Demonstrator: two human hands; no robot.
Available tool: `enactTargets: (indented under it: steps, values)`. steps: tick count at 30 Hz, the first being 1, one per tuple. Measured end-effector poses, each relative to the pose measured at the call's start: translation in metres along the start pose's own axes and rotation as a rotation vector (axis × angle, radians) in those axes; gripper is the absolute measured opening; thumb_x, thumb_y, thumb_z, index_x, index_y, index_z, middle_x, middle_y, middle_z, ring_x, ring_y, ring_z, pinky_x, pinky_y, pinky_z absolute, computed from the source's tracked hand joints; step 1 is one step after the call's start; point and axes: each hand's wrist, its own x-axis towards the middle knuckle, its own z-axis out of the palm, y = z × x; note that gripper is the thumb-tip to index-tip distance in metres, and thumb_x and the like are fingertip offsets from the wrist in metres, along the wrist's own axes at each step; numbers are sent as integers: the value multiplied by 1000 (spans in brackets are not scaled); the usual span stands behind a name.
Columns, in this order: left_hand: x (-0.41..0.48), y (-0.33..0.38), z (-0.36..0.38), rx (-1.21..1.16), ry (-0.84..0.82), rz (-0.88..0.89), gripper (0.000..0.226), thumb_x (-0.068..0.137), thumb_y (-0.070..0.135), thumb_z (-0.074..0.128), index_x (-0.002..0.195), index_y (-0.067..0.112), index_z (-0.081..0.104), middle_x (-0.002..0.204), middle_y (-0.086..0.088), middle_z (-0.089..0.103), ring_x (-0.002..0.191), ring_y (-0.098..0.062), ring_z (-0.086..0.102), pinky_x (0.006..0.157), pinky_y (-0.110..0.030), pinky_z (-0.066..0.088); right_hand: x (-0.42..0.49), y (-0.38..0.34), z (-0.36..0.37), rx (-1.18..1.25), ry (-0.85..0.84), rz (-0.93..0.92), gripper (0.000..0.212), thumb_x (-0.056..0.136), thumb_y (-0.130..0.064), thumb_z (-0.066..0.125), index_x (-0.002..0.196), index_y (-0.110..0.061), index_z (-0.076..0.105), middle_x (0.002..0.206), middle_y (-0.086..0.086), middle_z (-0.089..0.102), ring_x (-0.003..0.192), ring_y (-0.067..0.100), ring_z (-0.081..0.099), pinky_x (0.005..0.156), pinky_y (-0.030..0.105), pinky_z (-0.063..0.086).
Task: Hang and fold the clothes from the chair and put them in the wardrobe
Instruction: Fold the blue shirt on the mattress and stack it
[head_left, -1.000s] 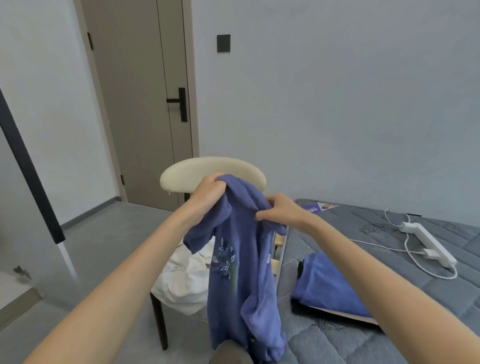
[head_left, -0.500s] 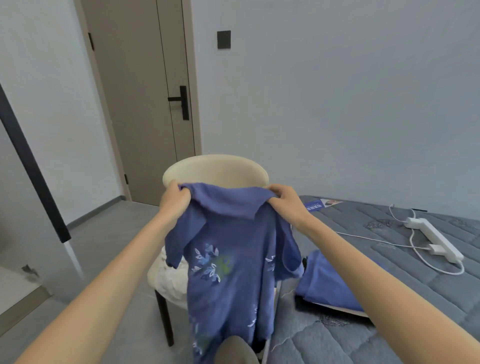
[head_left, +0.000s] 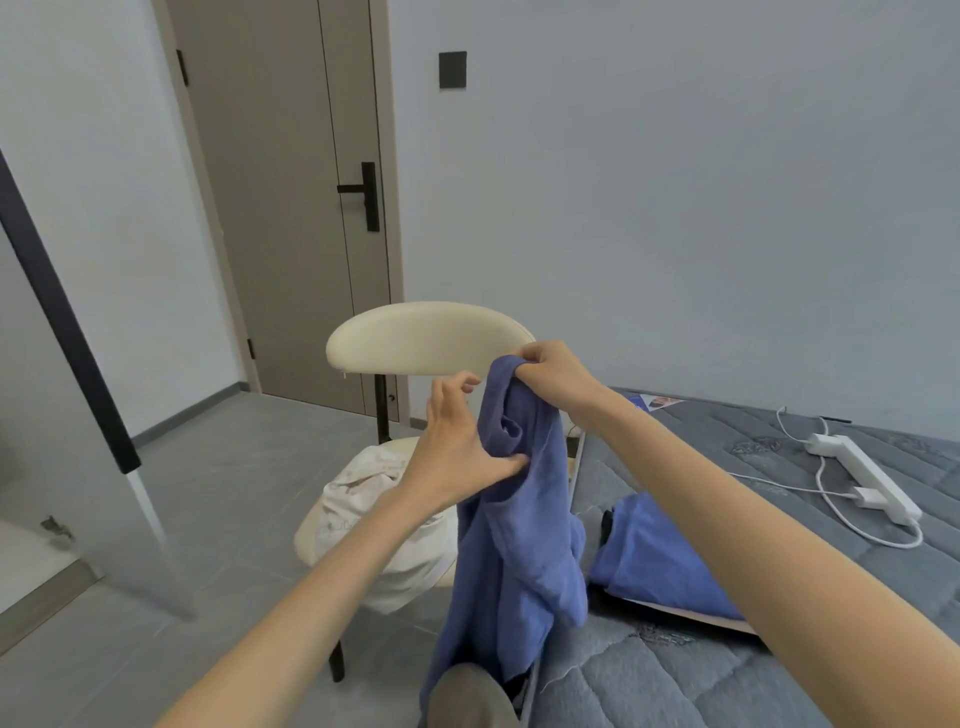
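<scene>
Home bedroom: a grey quilted mattress (head_left: 675, 686) is lying at lower right with a white power strip (head_left: 862, 478) resting on it, a cream chair (head_left: 426, 338) is standing at centre, and a closed door (head_left: 280, 208) is filling the upper left.

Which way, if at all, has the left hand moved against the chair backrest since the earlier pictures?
Yes. The left hand has moved rightward and lower, from the left end of the chair backrest to below its right half.

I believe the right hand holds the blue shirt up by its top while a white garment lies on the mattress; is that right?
Not quite: the white garment lies on the chair seat, not on the mattress, as the head view shows. The rest stands: the right hand does hold the blue shirt up by its top.
</scene>
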Motion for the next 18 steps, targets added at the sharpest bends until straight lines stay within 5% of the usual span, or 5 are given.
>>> enactTargets:
  steps: [2, 9, 14, 18]
  values:
    - [-2, 2, 3, -69, 22, -80, 75, 65, 46, 79, 111, 35, 20, 118, 11, 31, 112, -10, 46, 86, -34, 51, -1, -1, -5, 29, 11, 10, 17, 85, -2, 43, 79, 3, 59, 73, 11, 49, 72, 20, 43, 65, 32, 36]
    - [4, -3, -2, -159, 180, 77, 7, 91, 21, 58, 92, 17, 52, 96, 5, 52, 84, -7, 54, 70, -28, 47, 6, 7, -13, 24, 34, 19, 27, 87, -4, 45, 98, 14, 62, 92, 29, 65, 78, 21, 53, 71, 42, 49]
    - [17, 3, -23, -318, 314, -43, 32, 98, 20, 50, 67, 18, 45, 59, 7, 46, 52, -1, 40, 52, -17, 34, 5, 19, -16, 27, -50, 35, 24, 93, -14, 54, 99, 5, 67, 87, 9, 64, 81, 19, 57, 71, 30, 47]
    - [35, 4, -42, -428, 354, -93, 33, 101, 21, 43, 81, -4, 50, 68, -1, 46, 61, -6, 37, 54, -17, 31, -9, 26, -16, 17, -231, -13, 33, 89, -31, 67, 99, 0, 64, 88, 1, 64, 82, 12, 61, 76, 27, 49]
